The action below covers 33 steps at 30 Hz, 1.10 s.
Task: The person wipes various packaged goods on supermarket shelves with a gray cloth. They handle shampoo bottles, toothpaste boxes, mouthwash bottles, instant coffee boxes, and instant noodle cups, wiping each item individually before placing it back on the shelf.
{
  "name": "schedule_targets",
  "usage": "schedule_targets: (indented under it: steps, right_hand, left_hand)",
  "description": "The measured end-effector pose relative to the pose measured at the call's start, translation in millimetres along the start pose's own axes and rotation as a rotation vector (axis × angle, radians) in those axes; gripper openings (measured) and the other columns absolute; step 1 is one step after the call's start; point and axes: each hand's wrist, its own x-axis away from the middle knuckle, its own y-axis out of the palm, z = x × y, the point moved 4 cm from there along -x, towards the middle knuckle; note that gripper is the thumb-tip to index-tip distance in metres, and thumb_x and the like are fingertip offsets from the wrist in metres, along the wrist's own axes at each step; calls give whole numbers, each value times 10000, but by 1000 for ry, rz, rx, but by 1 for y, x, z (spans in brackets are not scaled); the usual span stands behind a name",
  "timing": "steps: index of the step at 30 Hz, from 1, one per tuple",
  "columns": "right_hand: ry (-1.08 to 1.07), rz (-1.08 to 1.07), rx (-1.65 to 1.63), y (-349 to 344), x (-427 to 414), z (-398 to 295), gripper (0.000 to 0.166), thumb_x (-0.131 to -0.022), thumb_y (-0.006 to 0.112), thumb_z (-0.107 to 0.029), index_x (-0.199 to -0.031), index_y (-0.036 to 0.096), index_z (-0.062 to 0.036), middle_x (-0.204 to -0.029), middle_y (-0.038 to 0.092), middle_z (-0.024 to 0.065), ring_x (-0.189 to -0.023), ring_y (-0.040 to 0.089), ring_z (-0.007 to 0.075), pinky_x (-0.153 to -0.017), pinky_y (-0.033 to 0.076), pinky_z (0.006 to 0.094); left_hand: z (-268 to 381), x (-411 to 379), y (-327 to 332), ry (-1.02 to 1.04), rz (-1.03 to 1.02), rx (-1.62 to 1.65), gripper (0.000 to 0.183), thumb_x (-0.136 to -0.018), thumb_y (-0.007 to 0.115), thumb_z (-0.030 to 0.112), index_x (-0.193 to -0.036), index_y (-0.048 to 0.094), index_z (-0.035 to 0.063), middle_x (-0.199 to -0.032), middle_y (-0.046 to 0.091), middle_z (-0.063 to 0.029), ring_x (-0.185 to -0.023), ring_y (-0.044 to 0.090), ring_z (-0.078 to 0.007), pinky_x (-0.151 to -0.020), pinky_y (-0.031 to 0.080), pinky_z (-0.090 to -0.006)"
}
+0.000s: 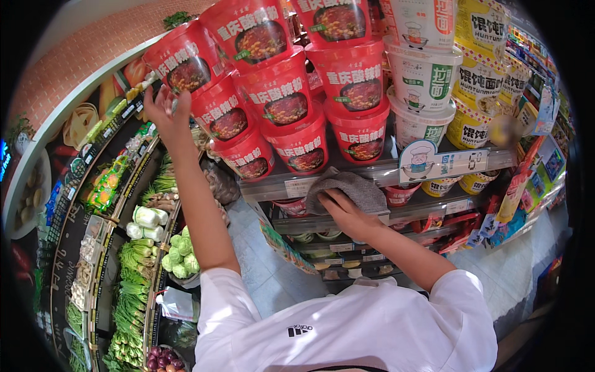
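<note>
My left hand (168, 106) is raised at the upper left, its fingers spread at the lower edge of a red instant noodle tub (188, 58) on top of a stack; whether it bears any weight is unclear. My right hand (346, 211) presses a grey cloth (346, 190) against the clear price strip along the front edge of the shelf (372, 176). Above the cloth stand stacked red noodle tubs (358, 88). White tubs (420, 79) and yellow tubs (476, 88) are stacked to their right.
Lower shelves hold more tubs, such as a yellow one (441, 186). A price sign with a cartoon cook (418, 162) juts from the shelf edge. On the left, a produce rack carries green vegetables (132, 297), white cabbages (146, 223) and round green cabbages (181, 253). Onions (162, 359) lie lower down.
</note>
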Motion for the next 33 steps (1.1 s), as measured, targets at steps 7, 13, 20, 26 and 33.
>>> schedule_targets:
  steps: [7, 13, 20, 26, 33]
  right_hand:
    - [53, 315, -182, -53, 15, -1, 375, -636, 610, -9, -1006, 631, -67, -971, 597, 56, -894, 565, 262, -760, 483, 362]
    - [13, 362, -378, -77, 28, -5, 416, -579, 658, -19, -991, 623, -58, -942, 591, 67, -853, 564, 270, -723, 481, 379]
    - [32, 429, -543, -100, 41, -8, 385, -582, 639, 1, -965, 611, -29, -966, 594, 119, -869, 564, 313, -734, 472, 390]
    - [550, 550, -891, -132, 46, 33, 273, -728, 612, 24, -999, 587, 21, -946, 610, 99, -892, 584, 197, -819, 443, 295]
    - [-24, 619, -803, -182, 8, 25, 339, -707, 591, 41, -1041, 615, -15, -1032, 624, 132, -920, 602, 258, -827, 464, 328]
  left_hand:
    - [7, -49, 20, -126, -84, -134, 723, -738, 771, 223, -1301, 357, 38, -1140, 544, -90, -1016, 546, -171, -873, 449, -322]
    - [0, -63, 4, -43, 102, -38, 565, -782, 716, 157, -1248, 417, 45, -1153, 548, -79, -1018, 560, -176, -835, 475, -303]
    - [78, 24, 2, 381, 120, -37, 713, -755, 710, 79, -1334, 293, 74, -1235, 490, -116, -1093, 526, -230, -933, 452, -369]
    - [86, 169, 41, 139, -368, 160, 812, -768, 652, 377, -1418, 252, 100, -1326, 432, -202, -1124, 502, -357, -939, 416, -483]
    - [92, 223, 106, 796, -573, -456, 970, -645, 791, 318, -1420, 244, 115, -1213, 510, -252, -1007, 554, -398, -841, 439, -473]
